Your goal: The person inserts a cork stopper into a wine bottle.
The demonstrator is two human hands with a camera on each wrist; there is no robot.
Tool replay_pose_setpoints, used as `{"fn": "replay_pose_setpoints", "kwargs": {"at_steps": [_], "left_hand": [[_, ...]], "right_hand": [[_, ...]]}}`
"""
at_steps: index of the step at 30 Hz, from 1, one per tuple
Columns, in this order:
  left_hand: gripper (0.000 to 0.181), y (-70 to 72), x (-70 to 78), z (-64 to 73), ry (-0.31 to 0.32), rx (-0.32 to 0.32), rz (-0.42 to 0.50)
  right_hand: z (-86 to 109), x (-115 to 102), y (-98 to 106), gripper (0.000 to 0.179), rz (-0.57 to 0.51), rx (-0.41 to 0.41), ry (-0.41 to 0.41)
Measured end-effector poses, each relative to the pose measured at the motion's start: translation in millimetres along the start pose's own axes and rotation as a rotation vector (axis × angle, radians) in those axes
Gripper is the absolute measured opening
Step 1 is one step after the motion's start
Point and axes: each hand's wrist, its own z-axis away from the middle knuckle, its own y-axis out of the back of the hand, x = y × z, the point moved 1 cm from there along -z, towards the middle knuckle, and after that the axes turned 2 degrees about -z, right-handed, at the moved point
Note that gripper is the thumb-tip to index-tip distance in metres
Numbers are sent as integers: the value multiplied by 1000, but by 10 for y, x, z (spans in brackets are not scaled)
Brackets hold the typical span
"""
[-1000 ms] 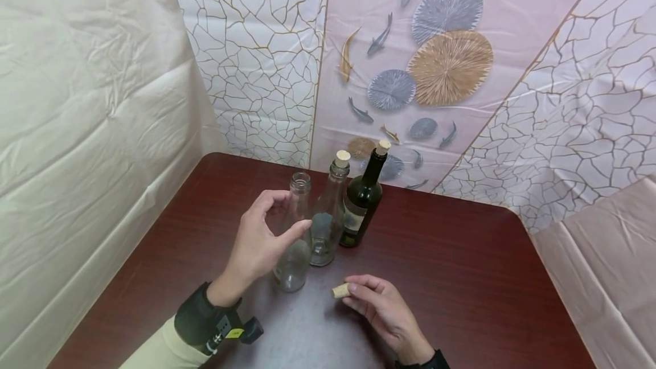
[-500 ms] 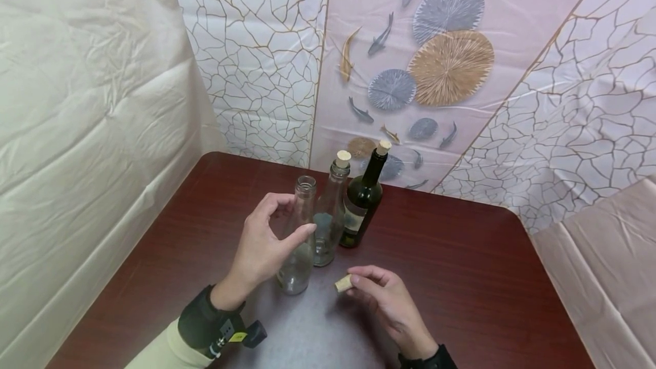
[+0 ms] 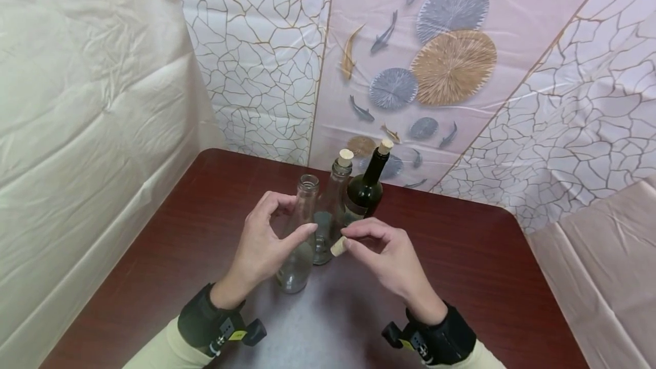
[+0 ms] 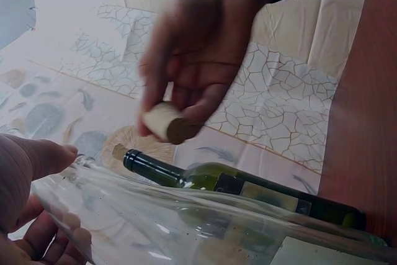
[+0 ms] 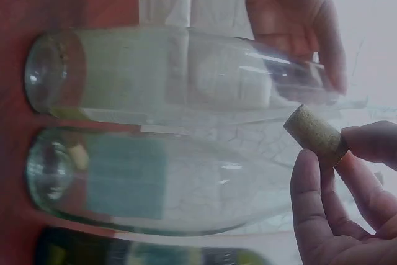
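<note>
My left hand (image 3: 262, 244) curls round the upper part of an uncorked clear glass bottle (image 3: 295, 271), which stands upright on the table. In the left wrist view the thumb lies on one side of the glass and the other fingers show behind it. Between thumb and fingertips my right hand (image 3: 392, 255) pinches a cork (image 3: 338, 246), held in the air right of that bottle and below its mouth. The right wrist view shows the cork (image 5: 316, 133) tilted, with one end free of the fingers.
Just behind stands a second clear bottle (image 3: 324, 224) with a cork (image 3: 345, 157) in its mouth. Beside it is a dark green wine bottle (image 3: 365, 191), also corked. The dark red table (image 3: 451, 255) extends back to a patterned cloth (image 3: 400, 44).
My right hand has lifted the cork up and away from me, toward the bottles. The bottle in my left hand has shifted slightly right.
</note>
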Motion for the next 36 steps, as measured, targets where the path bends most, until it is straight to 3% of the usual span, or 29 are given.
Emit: {"fn": "replay_pose_setpoints", "kwargs": {"at_steps": [5, 12, 15, 36], "left_hand": [[35, 11, 20, 3, 10, -5, 4], [39, -60, -298, 17, -1, 1, 5], [40, -74, -367, 22, -14, -3, 9], [40, -94, -409, 58, -24, -10, 18]], "right_hand": [[-146, -163, 6, 15, 66, -33, 92], [-298, -378, -14, 14, 108, -75, 190], [-338, -448, -17, 13, 113, -78, 218], [-592, -1006, 124, 12, 262, -106, 401]]}}
